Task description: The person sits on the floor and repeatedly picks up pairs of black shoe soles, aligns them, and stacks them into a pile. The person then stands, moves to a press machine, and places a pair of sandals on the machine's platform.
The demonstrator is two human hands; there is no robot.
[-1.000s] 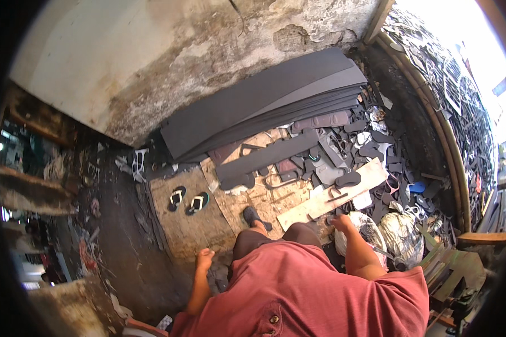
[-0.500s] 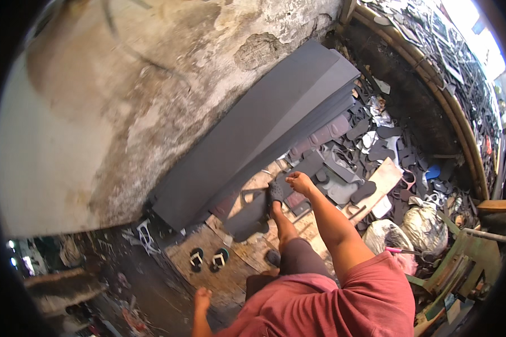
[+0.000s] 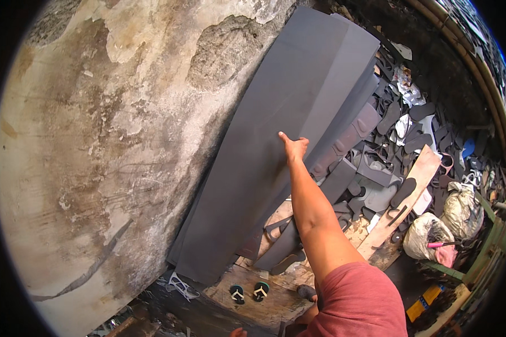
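Large dark grey foam sheets [image 3: 258, 112] lean in a long stack along the wall. My right hand [image 3: 294, 147] reaches out over the broad face of the front sheet, its thumb stretched away from the other fingers. It looks open; whether it touches the sheet I cannot tell. Only a small part of my left hand [image 3: 238, 332] shows at the lower edge, its fingers mostly cut off. A pair of dark flip-flops with pale straps, one sandal [image 3: 261, 291] beside the other [image 3: 237, 294], lies on the boards below the stack.
Cut soles and foam scraps [image 3: 371, 180] heap to the right of the sheets. A wooden plank [image 3: 402, 196] lies across them. White sacks [image 3: 427, 236] stand near a green metal frame [image 3: 489, 247]. The peeling wall [image 3: 123, 140] rises at left.
My right hand has moved forward and up, from above the foot to over the foam sheet. My view has shifted toward the wall, and my left hand has nearly left it.
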